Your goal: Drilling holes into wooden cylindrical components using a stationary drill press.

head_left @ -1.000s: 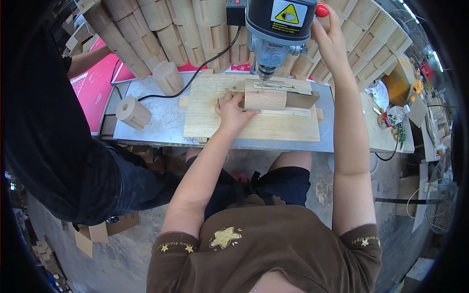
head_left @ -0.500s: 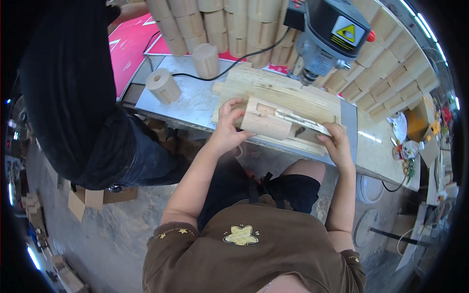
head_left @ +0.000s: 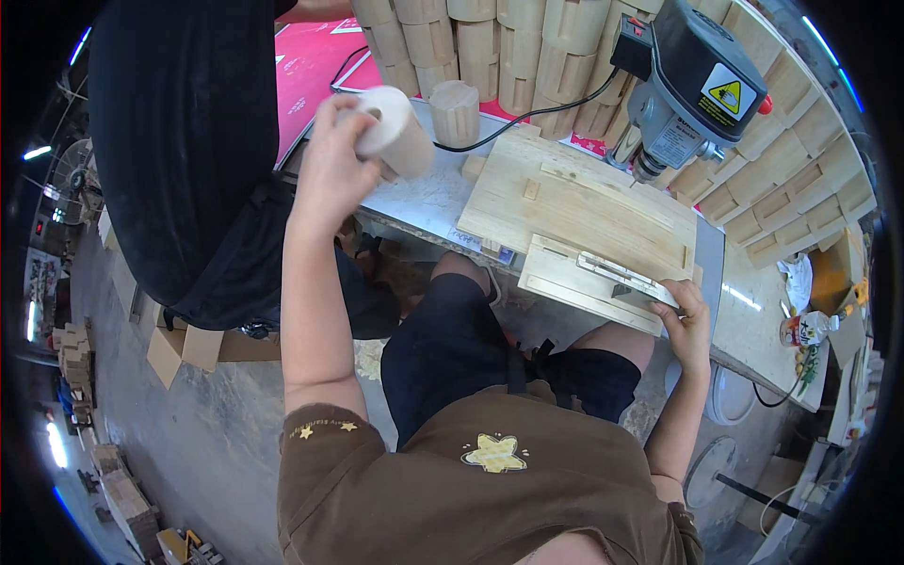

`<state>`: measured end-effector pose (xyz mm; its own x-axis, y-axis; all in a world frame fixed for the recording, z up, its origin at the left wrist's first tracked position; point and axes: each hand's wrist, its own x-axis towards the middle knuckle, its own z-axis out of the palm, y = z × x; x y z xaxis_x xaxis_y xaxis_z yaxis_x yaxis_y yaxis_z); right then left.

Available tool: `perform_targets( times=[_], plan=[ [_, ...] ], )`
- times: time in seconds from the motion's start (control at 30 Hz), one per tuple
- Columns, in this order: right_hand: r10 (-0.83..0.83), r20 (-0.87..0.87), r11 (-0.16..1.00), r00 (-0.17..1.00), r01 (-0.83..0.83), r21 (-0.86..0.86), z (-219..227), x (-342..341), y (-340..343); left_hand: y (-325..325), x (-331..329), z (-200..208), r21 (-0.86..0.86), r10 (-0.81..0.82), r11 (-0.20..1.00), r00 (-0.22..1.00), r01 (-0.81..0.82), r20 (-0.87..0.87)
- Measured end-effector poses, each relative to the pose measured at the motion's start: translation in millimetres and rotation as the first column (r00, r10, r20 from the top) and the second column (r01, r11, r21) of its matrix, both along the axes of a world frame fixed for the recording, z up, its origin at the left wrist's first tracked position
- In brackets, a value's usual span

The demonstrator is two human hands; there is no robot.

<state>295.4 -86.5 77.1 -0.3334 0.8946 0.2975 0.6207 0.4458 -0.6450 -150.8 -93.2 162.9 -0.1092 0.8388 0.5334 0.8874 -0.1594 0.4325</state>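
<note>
My left hand is raised over the left end of the bench, its fingers closed round a pale wooden cylinder with a round hole in its end. The cylinder is slightly blurred. At the bench's front edge my right hand pinches the right end of a narrow, pale, slotted bar. The bar stands over a small wooden board, with a dark piece under it. Behind lies a larger wooden board with raised strips. Another wooden cylinder stands upright beyond my left hand.
A bench drill press stands behind the boards, its black cord crossing the bench. Stacked wooden cylinders line the back and right. Another person in dark clothes is close on my left. A bottle stands at the right.
My left hand has moved from the bar to the far left and holds a cylinder there. No cylinder sits round the bar now. My right hand stays at the bar's end; the view has shifted.
</note>
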Motion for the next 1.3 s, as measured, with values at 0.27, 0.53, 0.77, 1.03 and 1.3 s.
perform_targets(
  times=[0.27, 0.53, 0.77, 1.03, 1.3],
  plan=[
    [0.015, -0.01, 0.997, 1.0, -0.014, 0.077, -5, -1, 1, 61, -65, -10, -0.051, 0.252, 0.963, 0.954, -0.263, -0.161],
    [-0.009, -0.014, 0.999, 1.0, 0.009, 0.047, -4, 0, 2, 70, -68, -4, -0.157, 0.283, 0.938, 0.945, -0.308, -0.164],
    [-0.007, -0.02, 0.998, 1.0, 0.008, 0.057, -4, -3, 3, 77, -79, -2, -0.217, 0.309, 0.911, 0.929, -0.351, -0.205],
    [-0.026, -0.027, 0.998, 0.999, 0.028, 0.062, -6, -1, 4, 62, -26, 5, -0.006, 0.329, 0.939, 0.902, -0.344, -0.281],
    [-0.05, -0.026, 0.998, 0.998, 0.051, 0.04, -7, 1, 2, 142, 36, -103, 0.024, 0.238, 0.968, 0.945, -0.249, 0.226]
  ],
)
